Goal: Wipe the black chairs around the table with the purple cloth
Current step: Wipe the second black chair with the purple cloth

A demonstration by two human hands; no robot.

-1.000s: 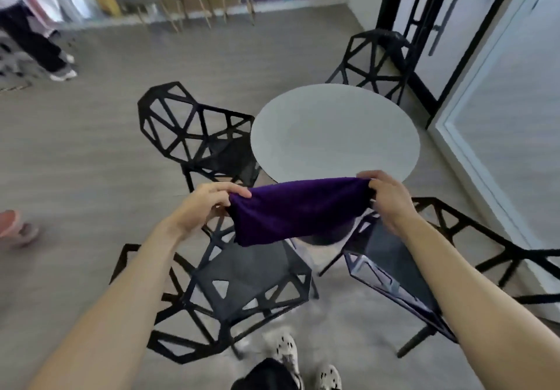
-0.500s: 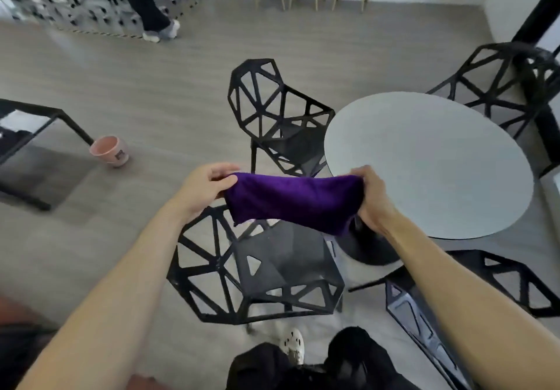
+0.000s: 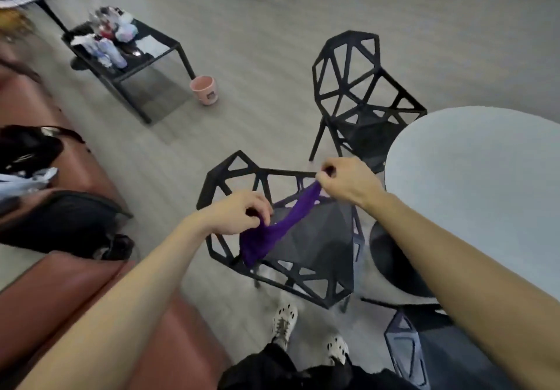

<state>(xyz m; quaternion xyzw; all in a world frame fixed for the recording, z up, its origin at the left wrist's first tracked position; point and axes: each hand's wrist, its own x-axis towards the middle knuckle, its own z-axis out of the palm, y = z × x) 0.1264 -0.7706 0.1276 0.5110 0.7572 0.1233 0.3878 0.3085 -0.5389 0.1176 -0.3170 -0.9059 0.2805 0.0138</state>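
Change: a second ago the cloth (image 3: 274, 232) was stretched flat and wide between the two hands; now it is gathered into a narrow, twisted strip that slopes from one hand down to the other.
Left hand (image 3: 236, 214): fingers curled round the lower end of the cloth, and a loose bunch hangs just below the hand.
Right hand (image 3: 348, 183): thumb and fingers pinch the upper end, held higher and farther out than the left.
Cloth position: between the hands and over the seat of the near chair (image 3: 318, 247); whether the hanging bunch touches the seat cannot be told.
View: the camera has swung left, so the table (image 3: 472, 183) now lies to the right of the right hand and the far chair (image 3: 368, 135) lies beyond it.
Meaning for the task: the person appears to be regripping or folding the cloth. No wiping stroke has begun on the near chair, which looks like the first target.
Writing: the pink bucket (image 3: 204, 89), well beyond the left hand, bears a dark mark too blurred to read. Nothing else is legible.
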